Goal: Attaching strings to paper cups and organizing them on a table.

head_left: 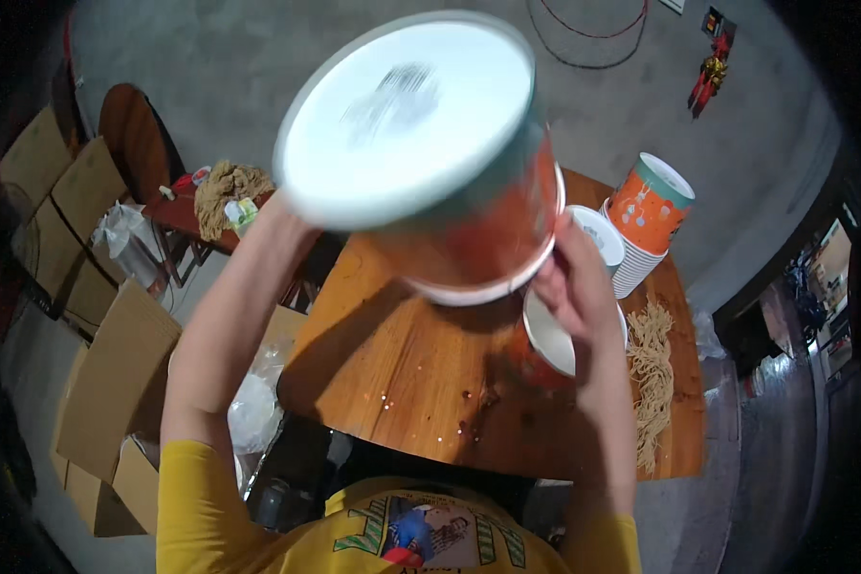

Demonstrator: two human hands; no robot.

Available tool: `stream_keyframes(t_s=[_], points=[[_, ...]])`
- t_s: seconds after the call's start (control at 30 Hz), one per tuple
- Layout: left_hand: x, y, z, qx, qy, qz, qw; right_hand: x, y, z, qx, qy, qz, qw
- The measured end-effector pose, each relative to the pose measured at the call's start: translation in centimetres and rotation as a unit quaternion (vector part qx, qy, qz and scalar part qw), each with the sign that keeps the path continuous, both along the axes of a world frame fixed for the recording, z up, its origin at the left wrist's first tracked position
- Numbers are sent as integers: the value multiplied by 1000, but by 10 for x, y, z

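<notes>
A large paper bucket (488, 234), orange with a green band, is raised before me, tilted, its white round base up and its rim lower. The bucket is blurred by motion. My right hand (579, 277) grips its rim on the right side. My left hand (295, 222) supports it from the left; its fingers are hidden behind the bucket. Below my right hand stands an open paper bucket (550, 340) with a white inside, partly covered by my forearm. Beyond it a white-topped bucket (598, 236) stands beside a stack of nested orange buckets (649, 206).
The wooden table (392, 354) has small crumbs near its front edge. A bundle of beige strings (651, 383) lies on its right side. Open cardboard boxes (115, 383) stand on the left. A chair (182, 215) at the back left holds a tan cloth (225, 196).
</notes>
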State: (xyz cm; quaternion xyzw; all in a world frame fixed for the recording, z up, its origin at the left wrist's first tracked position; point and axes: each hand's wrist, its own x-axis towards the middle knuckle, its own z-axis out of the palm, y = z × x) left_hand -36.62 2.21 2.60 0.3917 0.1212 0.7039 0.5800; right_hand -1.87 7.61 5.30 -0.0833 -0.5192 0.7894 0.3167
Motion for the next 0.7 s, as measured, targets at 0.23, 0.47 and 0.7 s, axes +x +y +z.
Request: stream_keyframes(t_s=[0.23,0.47,0.7], points=[[88,20,41,-141,73,141,977,-28,87,6,-76,101,-141,982],[112,21,-7,-228,84,135,961,-29,104,-13,-222,86,-128,963],[124,33,-14,-196,111,159,961,-37,116,-19,-235,54,-133,961]])
